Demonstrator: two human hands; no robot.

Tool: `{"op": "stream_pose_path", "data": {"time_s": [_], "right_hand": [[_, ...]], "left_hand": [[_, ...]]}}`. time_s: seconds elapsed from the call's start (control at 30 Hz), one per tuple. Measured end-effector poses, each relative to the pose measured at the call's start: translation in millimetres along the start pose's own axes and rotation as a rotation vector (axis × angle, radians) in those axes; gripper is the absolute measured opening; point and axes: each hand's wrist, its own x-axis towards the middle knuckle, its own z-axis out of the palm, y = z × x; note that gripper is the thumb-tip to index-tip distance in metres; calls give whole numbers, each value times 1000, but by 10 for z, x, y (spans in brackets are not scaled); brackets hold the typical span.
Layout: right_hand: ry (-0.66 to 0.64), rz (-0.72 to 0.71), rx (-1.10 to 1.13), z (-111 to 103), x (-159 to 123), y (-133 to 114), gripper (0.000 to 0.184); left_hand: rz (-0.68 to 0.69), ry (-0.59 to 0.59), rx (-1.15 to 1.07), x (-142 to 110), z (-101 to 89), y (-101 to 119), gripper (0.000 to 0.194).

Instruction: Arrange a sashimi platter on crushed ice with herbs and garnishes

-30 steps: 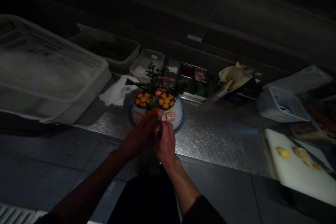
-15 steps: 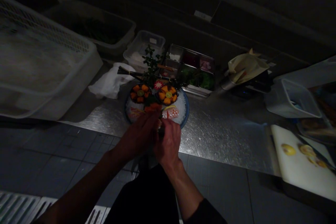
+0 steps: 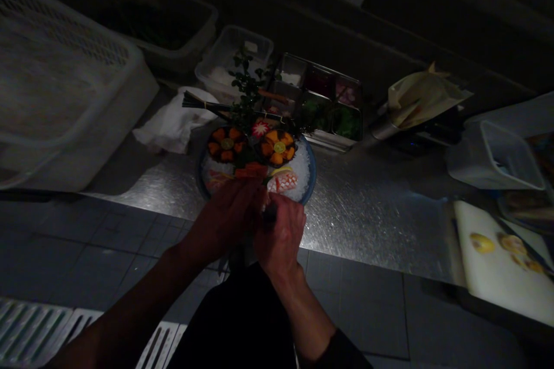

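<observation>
At the front rim of a round blue plate (image 3: 312, 176) heaped with crushed ice, my two hands meet. My left hand (image 3: 227, 207) reaches over the rim with its fingers bent together; what they hold, if anything, is hidden. My right hand (image 3: 283, 230) is closed around a small dark object (image 3: 269, 213), its kind unclear. On the ice lie orange slices of fish (image 3: 251, 170), a red-and-white patterned seafood piece (image 3: 283, 182) with a lemon slice, and two dark shells filled with orange pieces (image 3: 278, 147) (image 3: 226, 144). A carved radish flower (image 3: 260, 128) and a leafy sprig (image 3: 246, 83) stand behind.
A steel tray of garnish compartments (image 3: 329, 141) and a clear tub (image 3: 236, 46) stand behind the plate. Left are a white cloth (image 3: 173, 121) and a big white basket (image 3: 108, 98). Right, a white cutting board (image 3: 497, 268) carries cut lemons (image 3: 482, 243) and a knife.
My view has shifted slightly, so the counter appears larger. Both hands stay together at the plate's front; the dark object in my right hand shows more clearly now.
</observation>
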Motion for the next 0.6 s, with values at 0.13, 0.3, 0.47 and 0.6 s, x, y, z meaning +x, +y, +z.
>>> {"op": "stream_pose_path", "data": {"time_s": [0.13,0.3,0.47,0.6], "right_hand": [[-12,8,-3,-6,4,26,34],[-38,-8,20,-59,-19,45,39],[-42,32,34,-195,-40,70,35],[-52,61,24,-376,-148,166,31]], "left_hand": [[32,-11,8,-13,1,-9,39],[0,13,-66,-52,-50,1,43],[-129,76,-80,-252,-181,-20,46],[-180,140,-21,-530,-215,141,37]]}}
